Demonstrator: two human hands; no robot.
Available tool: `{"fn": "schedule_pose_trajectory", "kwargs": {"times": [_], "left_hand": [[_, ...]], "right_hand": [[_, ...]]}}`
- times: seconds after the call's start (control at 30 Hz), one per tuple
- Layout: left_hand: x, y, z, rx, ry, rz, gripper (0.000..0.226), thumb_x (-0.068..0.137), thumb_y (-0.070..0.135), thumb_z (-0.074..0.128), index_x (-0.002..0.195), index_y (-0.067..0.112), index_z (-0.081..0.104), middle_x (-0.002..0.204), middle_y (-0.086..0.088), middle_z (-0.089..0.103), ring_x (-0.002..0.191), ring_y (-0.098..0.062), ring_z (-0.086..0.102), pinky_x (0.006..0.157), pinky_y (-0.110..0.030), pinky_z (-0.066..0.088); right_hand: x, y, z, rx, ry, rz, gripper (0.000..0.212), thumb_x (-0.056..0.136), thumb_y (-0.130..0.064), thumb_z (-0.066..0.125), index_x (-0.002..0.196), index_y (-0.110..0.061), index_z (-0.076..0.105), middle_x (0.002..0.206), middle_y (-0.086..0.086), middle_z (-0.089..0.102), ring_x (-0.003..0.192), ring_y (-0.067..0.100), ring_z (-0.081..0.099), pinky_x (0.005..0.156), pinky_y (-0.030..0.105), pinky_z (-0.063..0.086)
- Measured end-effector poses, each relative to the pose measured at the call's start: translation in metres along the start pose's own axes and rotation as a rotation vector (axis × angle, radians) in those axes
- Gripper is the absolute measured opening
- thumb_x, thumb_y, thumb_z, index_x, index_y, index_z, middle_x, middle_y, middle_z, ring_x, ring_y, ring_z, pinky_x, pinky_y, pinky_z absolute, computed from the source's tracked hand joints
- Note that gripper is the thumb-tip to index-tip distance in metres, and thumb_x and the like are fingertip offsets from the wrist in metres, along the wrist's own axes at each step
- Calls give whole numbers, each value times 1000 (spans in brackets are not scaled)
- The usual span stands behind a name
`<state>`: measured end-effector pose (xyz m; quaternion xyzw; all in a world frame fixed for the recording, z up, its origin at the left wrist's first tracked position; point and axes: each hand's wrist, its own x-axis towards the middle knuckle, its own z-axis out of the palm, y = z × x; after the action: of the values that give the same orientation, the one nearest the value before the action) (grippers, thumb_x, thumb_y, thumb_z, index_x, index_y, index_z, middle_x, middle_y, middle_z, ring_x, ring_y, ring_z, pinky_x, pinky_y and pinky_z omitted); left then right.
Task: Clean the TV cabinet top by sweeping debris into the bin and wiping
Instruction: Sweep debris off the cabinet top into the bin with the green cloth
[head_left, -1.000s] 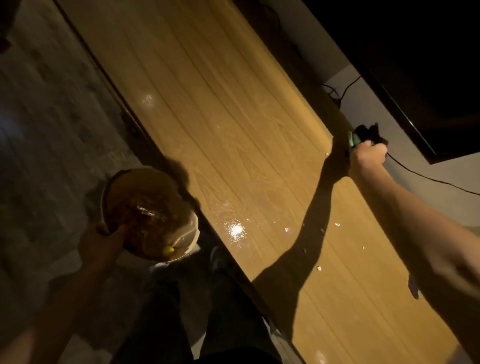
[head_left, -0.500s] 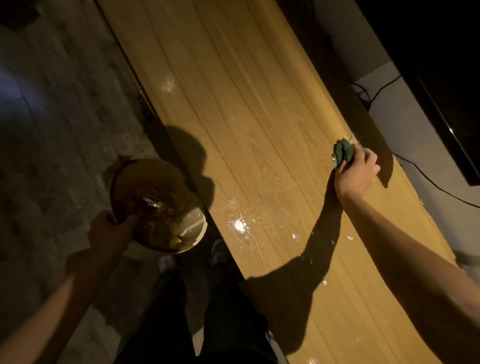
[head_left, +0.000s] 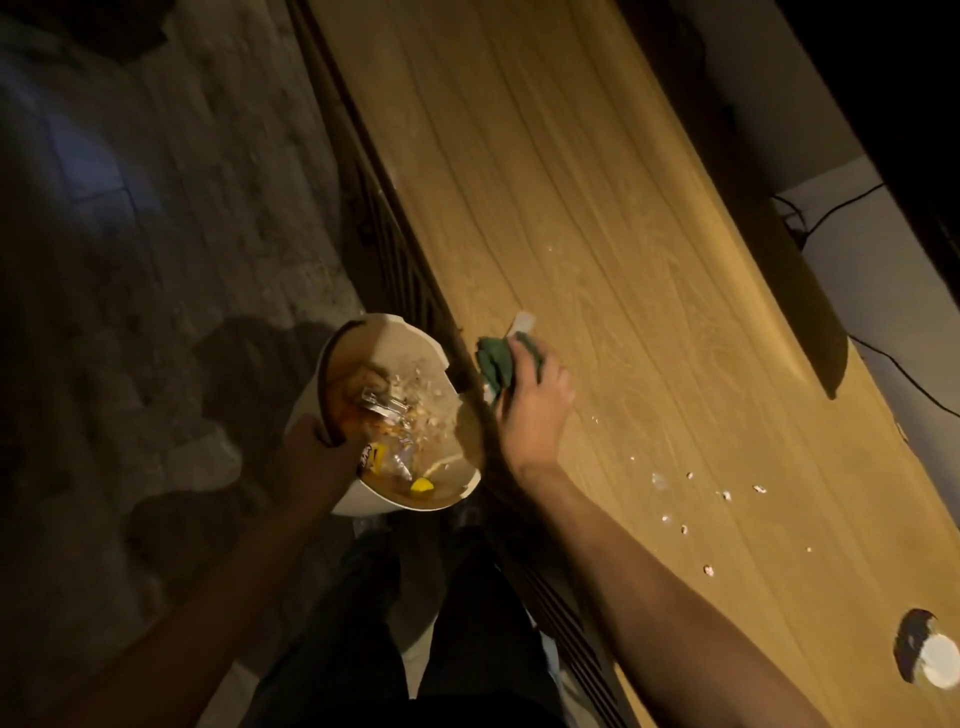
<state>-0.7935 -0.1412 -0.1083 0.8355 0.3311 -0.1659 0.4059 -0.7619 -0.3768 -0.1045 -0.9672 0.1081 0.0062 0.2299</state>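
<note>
Here we record the right hand (head_left: 530, 400) at the front edge of the long wooden TV cabinet top (head_left: 613, 218), its fingers curled round a crumpled dark green cloth (head_left: 496, 364) that lies against the surface right at that edge. A small pale scrap (head_left: 523, 322) sits on the wood just beyond the cloth, touching or nearly touching it; we cannot tell which. The left hand (head_left: 311, 452) grips the rim of a round cream plastic bin (head_left: 358, 499), held tilted just beside the cabinet's front edge, directly across from the cloth. Inside the bin we note wrappers, clear plastic and a small yellow piece (head_left: 422, 486); finer contents are too blurred to identify. Scattered pale crumbs (head_left: 724, 496) lie on the cabinet top to the right of the right forearm, well apart from the cloth. A round cable hole (head_left: 927, 657) with a pale insert sits near the lower right corner of the top. Black cables (head_left: 831, 208) run along the wall behind the cabinet. The person's dark trouser legs (head_left: 415, 623) stand on the dim tiled floor (head_left: 130, 260) below the bin.
</note>
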Motion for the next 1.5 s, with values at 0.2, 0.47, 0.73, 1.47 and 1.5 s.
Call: {"fn": "schedule_pose_trajectory", "kwargs": {"times": [0.2, 0.47, 0.73, 1.47, 1.5], "left_hand": [[-11, 5, -1, -58, -27, 7, 36, 77, 21, 80, 69, 21, 45, 71, -2, 54, 74, -27, 57, 63, -35, 44], [-5, -1, -3, -88, -58, -47, 31, 75, 16, 82, 90, 2, 61, 83, -14, 63, 85, -35, 64, 76, -47, 55], [6, 0, -2, -85, -12, -64, 33, 77, 23, 81, 90, 1, 60, 83, -15, 63, 80, -33, 63, 72, -47, 56], [6, -5, 2, -167, -54, -171, 59, 78, 41, 77, 124, 9, 59, 112, 1, 63, 105, -25, 62, 88, -33, 44], [6, -7, 3, -151, -56, -175, 62, 78, 42, 77, 126, 9, 58, 118, -5, 65, 109, -27, 61, 87, -32, 41]], "right_hand": [[-37, -40, 26, -19, -152, -190, 75, 76, -12, 77, 144, -20, 46, 143, 13, 46, 126, 30, 45, 105, 48, 43], [-18, -39, -10, 311, -9, -133, 58, 82, 2, 62, 139, -9, 57, 136, 18, 54, 127, 33, 49, 112, 45, 38], [164, 60, -91, 371, 370, 525, 38, 103, -15, 49, 142, -13, 51, 141, 8, 56, 132, 23, 52, 114, 35, 40], [70, -30, 3, 15, -73, -179, 56, 82, -9, 67, 137, -15, 57, 133, 16, 54, 121, 35, 49, 104, 45, 40], [58, -35, 6, 11, -88, -193, 56, 82, -9, 68, 136, -14, 57, 133, 17, 54, 122, 36, 50, 103, 45, 41]]}}
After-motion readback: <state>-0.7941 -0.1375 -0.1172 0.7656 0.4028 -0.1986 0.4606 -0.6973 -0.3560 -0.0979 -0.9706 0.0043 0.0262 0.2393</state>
